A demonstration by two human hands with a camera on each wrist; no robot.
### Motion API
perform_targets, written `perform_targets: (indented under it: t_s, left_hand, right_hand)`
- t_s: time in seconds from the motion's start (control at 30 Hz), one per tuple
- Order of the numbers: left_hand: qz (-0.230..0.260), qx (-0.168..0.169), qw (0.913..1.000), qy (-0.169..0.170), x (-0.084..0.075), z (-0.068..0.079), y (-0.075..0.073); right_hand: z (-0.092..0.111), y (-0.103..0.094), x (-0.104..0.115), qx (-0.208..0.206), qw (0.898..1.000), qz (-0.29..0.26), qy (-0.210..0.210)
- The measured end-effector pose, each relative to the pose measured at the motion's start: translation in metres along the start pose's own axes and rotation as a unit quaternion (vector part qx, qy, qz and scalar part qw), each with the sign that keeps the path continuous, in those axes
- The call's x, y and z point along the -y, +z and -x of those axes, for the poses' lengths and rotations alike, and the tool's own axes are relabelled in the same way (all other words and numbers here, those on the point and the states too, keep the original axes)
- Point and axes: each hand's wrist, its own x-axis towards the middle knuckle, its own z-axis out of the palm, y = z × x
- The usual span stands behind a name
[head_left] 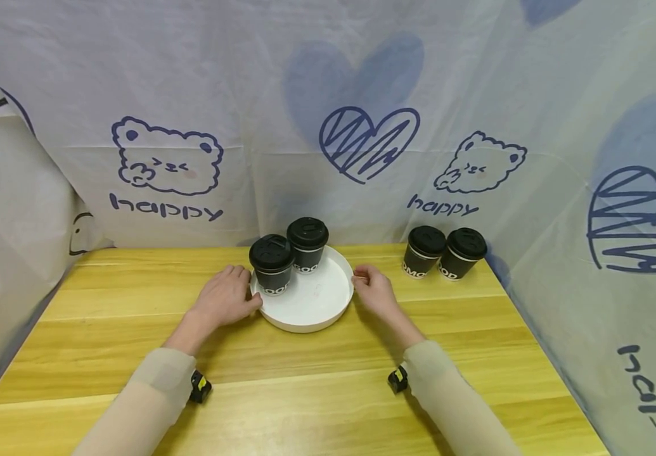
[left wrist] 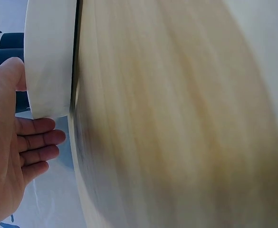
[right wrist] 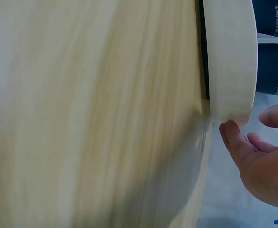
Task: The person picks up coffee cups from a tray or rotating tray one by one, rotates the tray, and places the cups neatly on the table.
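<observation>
Two lidded cups [head_left: 271, 261] crowd back-left on the white tray [head_left: 316, 294], surface [head_left: 305, 392] beneath. Left hand [head_left: 226, 296]: fingers and thumb pinch rim. Right hand [head_left: 376, 291]: relaxed fingers, touching only. Lopsided lift could topple cups.

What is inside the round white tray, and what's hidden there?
The white tray holds a nearer dark cup at left and a farther dark cup toward the back, both lidded. Bare floor shows to their right; floor beneath the cups is covered.
</observation>
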Motion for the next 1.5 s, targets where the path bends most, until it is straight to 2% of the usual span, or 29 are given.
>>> perform_targets:
  t_s: [0.3, 0.4, 0.5, 0.6, 0.7, 0.83, 1.03, 1.17, 1.3, 1.5]
  left_hand:
    - [0.008, -0.001, 1.0, -0.004, 0.0, 0.0, 0.001]
    - [0.04, 0.0, 0.9991, -0.016, 0.0, 0.001, 0.001]
    - [0.105, 0.004, 0.9937, -0.037, 0.001, 0.003, 0.0]
    - [0.19, 0.009, 0.9797, -0.064, 0.0, 0.007, -0.004]
    - [0.264, 0.004, 0.9604, -0.091, -0.002, 0.011, -0.01]
    - [0.339, -0.021, 0.9326, -0.124, -0.01, 0.015, -0.014]
    - [0.412, -0.038, 0.8907, -0.189, -0.028, 0.018, -0.012]
    - [0.439, -0.046, 0.871, -0.217, -0.034, 0.019, -0.007]
    - [0.451, -0.054, 0.8641, -0.217, -0.039, 0.02, -0.002]
    - [0.443, -0.06, 0.8687, -0.212, -0.043, 0.017, 0.002]
  right_hand:
    - [-0.001, 0.004, -0.003, -0.006, 1.0, 0.024, -0.008]
    - [0.0, 0.004, -0.004, -0.007, 1.0, 0.03, -0.002]
    - [0.0, 0.004, -0.003, -0.008, 1.0, 0.029, 0.001]
    - [0.001, 0.003, -0.001, -0.008, 1.0, 0.024, 0.003]
    - [0.003, 0.003, 0.001, -0.008, 1.0, 0.021, 0.006]
    - [0.006, 0.003, 0.001, -0.005, 1.0, 0.015, 0.01]
    - [0.012, 0.005, 0.001, -0.005, 1.0, -0.003, 0.026]
    - [0.017, 0.005, 0.003, -0.001, 0.999, -0.02, 0.044]
    - [0.021, 0.005, 0.004, -0.003, 0.998, -0.028, 0.053]
    - [0.027, 0.005, 0.003, -0.01, 0.997, -0.044, 0.055]
